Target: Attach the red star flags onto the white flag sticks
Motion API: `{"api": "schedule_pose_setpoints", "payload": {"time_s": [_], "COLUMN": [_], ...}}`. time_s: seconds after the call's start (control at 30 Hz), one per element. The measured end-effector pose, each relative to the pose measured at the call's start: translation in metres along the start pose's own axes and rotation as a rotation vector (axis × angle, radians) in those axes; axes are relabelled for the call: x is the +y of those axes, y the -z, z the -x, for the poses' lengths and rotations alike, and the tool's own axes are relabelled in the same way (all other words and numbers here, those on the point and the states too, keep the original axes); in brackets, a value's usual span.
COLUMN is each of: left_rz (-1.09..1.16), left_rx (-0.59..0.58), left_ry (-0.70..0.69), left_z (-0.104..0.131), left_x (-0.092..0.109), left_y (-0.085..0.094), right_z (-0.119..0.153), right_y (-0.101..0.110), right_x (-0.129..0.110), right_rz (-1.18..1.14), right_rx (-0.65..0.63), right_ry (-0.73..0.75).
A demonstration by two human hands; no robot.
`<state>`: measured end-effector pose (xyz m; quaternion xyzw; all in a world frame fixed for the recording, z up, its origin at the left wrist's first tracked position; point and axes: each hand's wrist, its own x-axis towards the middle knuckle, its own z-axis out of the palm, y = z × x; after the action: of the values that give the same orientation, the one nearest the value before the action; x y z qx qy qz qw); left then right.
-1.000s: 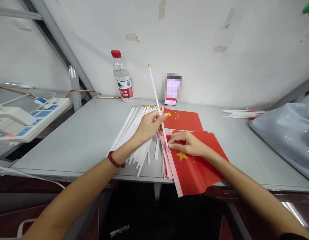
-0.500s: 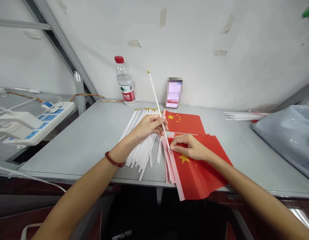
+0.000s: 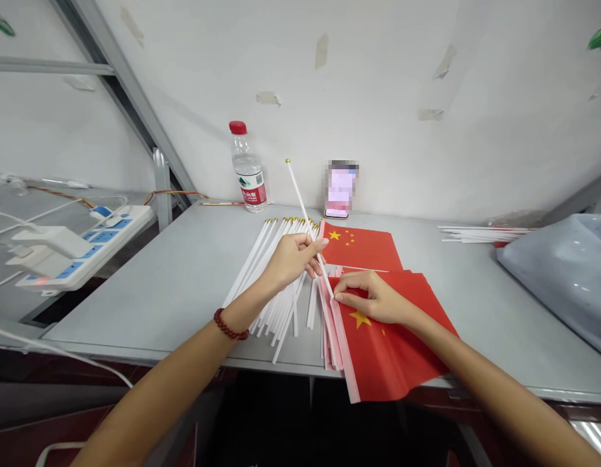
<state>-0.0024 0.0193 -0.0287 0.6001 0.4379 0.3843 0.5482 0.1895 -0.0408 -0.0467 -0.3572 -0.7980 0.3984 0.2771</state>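
Observation:
My left hand [image 3: 297, 259] is closed around a white flagpole [image 3: 300, 198] with a gold ball on its upper end. The pole leans, its lower end at the top of the white sleeve of a red flag [image 3: 392, 363] with yellow stars. Pinched at that sleeve corner are the thumb and forefinger of my right hand [image 3: 371, 295]. Whether the pole tip is inside the sleeve, I cannot tell. More flags lie stacked under this one, and a finished-looking red flag [image 3: 368, 246] rests behind. Several loose white poles [image 3: 281, 311] lie left of the flags, partly under my left hand.
A water bottle [image 3: 250, 175] and a phone [image 3: 341, 191] stand against the wall at the back. On the right are more white sticks [image 3: 475, 233] and a grey plastic bag [image 3: 563, 272]. A power strip [image 3: 91, 253] with cables sits at the left, beside the table [image 3: 149, 292].
The pole has slid slightly down toward the flag's sleeve, and my left hand has moved a little with it. The whole view has shifted slightly. Both hands keep their grips.

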Motion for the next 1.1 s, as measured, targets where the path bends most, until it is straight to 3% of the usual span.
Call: {"api": "schedule_pose_setpoints", "payload": {"time_s": [0.33,0.67,1.1], "left_rz": [0.000,0.008,0.045], "left_rx": [-0.064,-0.166,-0.038], "left_ry": [0.066,0.012,-0.041], "left_z": [0.009,0.012,0.011], "left_x": [0.018,0.017,0.014], "left_y": [0.000,0.002,-0.003], "right_z": [0.001,0.002,0.004], "right_y": [0.003,0.001,0.003], "right_x": [-0.001,0.001,-0.003], "right_rz": [-0.086,-0.112,-0.109], "right_rx": [-0.043,-0.053,-0.014], "right_ry": [-0.030,-0.115,-0.103]}}
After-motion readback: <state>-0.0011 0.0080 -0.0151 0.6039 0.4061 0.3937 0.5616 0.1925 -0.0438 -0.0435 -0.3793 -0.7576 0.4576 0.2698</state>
